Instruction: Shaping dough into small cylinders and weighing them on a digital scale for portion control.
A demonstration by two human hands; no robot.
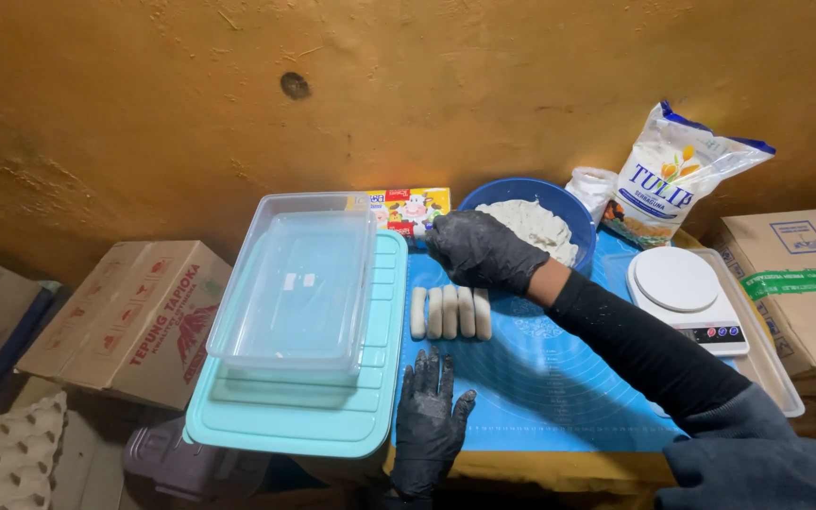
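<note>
Resting my left hand (430,420) flat, fingers apart, below the dough sticks (450,313), my right hand (480,250) curls loosely above them, holding nothing; careless pressure could squash them.

White flour bag (677,175) rear right, yellow carton (408,208) rear centre, cardboard boxes (134,316) both sides.

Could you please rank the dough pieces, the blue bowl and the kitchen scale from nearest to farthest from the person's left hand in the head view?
From the left hand, flat on the mat:
1. Dough pieces, just above it.
2. Blue bowl, farther back, toward the wall.
3. Kitchen scale, far right.
</note>
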